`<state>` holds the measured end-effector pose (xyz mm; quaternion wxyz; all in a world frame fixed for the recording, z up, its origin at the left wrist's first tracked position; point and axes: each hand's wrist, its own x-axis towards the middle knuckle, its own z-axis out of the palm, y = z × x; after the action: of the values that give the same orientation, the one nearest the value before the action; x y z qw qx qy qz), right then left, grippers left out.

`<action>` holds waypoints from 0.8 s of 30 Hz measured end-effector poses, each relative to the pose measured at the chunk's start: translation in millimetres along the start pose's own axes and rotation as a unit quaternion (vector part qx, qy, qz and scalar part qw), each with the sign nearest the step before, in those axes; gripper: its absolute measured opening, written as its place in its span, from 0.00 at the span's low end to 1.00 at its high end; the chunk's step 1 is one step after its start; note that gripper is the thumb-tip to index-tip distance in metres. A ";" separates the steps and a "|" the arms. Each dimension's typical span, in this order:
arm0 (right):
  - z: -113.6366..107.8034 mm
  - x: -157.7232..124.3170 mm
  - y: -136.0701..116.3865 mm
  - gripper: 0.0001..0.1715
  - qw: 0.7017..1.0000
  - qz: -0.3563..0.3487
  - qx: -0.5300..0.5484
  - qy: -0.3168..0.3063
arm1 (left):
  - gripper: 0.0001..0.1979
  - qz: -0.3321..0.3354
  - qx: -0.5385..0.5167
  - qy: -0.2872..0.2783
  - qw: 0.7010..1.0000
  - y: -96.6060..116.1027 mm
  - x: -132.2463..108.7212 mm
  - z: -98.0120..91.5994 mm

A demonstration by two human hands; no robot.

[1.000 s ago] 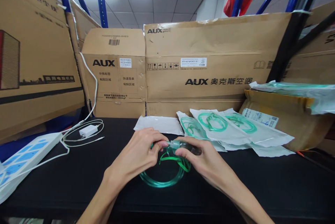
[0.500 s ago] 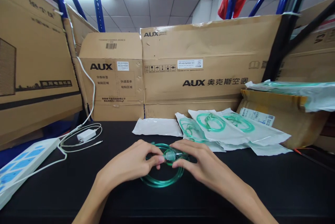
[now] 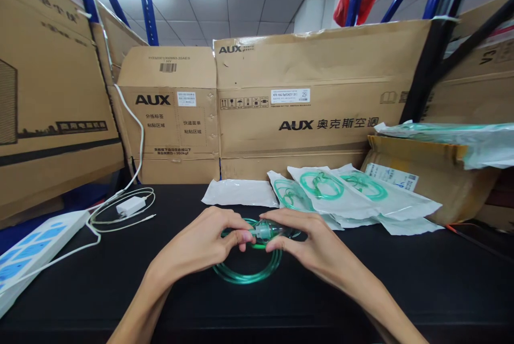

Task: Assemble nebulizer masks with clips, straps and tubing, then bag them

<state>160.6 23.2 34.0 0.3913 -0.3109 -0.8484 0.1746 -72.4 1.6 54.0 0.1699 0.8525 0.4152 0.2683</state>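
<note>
Both my hands meet above a coil of green tubing on the black table. My left hand is closed, its thumb and index finger pinching the tubing end at a pale, clear connector. From the right, my right hand curves its thumb and fingers round a clear green-tinted oxygen mask, whose narrow end points left and bears the connector. Much of the mask is hidden under my right fingers. Whether the tubing is fully seated on the connector cannot be made out.
Several white packets with green tubing lie at the back right, beside a white packet. An open carton stands right of them. A power strip and a charger with white cable are at the left; cartons line the back.
The mask and connector have turned slightly in my hands, showing more of the mask's clear body. My hands keep their hold, and the whole view has shifted a little.
</note>
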 end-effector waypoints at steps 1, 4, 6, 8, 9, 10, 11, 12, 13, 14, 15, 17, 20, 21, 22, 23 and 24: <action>0.5 0.2 -0.1 0.13 1.000 0.005 0.001 0.001 | 0.13 -0.001 0.003 0.005 1.000 0.5 0.5 0.1; 2.6 -0.6 0.5 0.12 1.000 0.024 0.000 0.000 | 0.12 -0.003 0.018 0.016 1.000 1.1 0.4 0.6; 4.3 -1.5 0.8 0.11 0.999 0.034 0.001 0.001 | 0.12 0.003 0.026 0.018 0.999 0.8 -0.3 0.7; 5.8 -2.1 0.5 0.11 0.999 0.041 0.005 0.000 | 0.12 0.007 0.035 0.023 0.999 0.2 -1.0 0.6; 6.4 -2.2 0.1 0.11 0.999 0.045 0.008 -0.002 | 0.13 0.008 0.040 0.026 0.999 -0.1 -1.2 0.6; 6.9 -2.2 -0.3 0.11 0.999 0.050 0.011 -0.004 | 0.13 0.009 0.045 0.027 0.999 -0.5 -1.3 0.6; 7.4 -2.1 -0.7 0.11 0.998 0.055 0.013 -0.006 | 0.13 0.008 0.050 0.030 0.998 -0.7 -1.2 0.6; 7.9 -1.9 -1.1 0.11 0.998 0.061 0.015 -0.008 | 0.13 0.007 0.054 0.032 0.998 -0.8 -1.2 0.7; 8.5 -1.7 -1.5 0.11 0.998 0.067 0.015 -0.009 | 0.13 0.007 0.059 0.032 0.998 -0.9 -1.0 0.9; 9.0 -1.6 -1.7 0.11 0.997 0.073 0.016 -0.009 | 0.13 0.006 0.062 0.032 0.998 -0.8 -0.8 1.0; 9.6 -1.5 -1.9 0.12 0.997 0.079 0.017 -0.009 | 0.14 0.005 0.065 0.033 0.997 -0.6 -0.6 1.2; 10.8 -1.3 -2.2 0.12 0.996 0.089 0.023 -0.012 | 0.14 0.004 0.070 0.031 0.997 0.0 -0.3 1.4; 12.0 -1.3 -2.7 0.12 0.993 0.105 0.040 -0.021 | 0.14 0.000 0.077 0.030 0.997 1.0 0.2 1.3; 12.1 -1.4 -3.0 0.13 0.992 0.111 0.046 -0.025 | 0.14 -0.003 0.079 0.028 0.997 1.4 0.4 1.3; 12.0 -1.4 -3.3 0.14 0.991 0.120 0.051 -0.029 | 0.14 -0.005 0.080 0.027 0.996 1.8 0.5 1.3; 11.9 -1.4 -3.7 0.15 0.989 0.130 0.057 -0.032 | 0.14 -0.007 0.083 0.027 0.996 2.2 0.5 1.3; 11.8 -1.3 -4.1 0.16 0.987 0.141 0.063 -0.036 | 0.14 -0.010 0.085 0.027 0.996 2.7 0.6 1.5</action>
<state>150.5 18.7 28.0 0.3509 -0.3959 -0.7969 0.2917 -69.6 0.4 54.4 0.0878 0.8524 0.4493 0.2528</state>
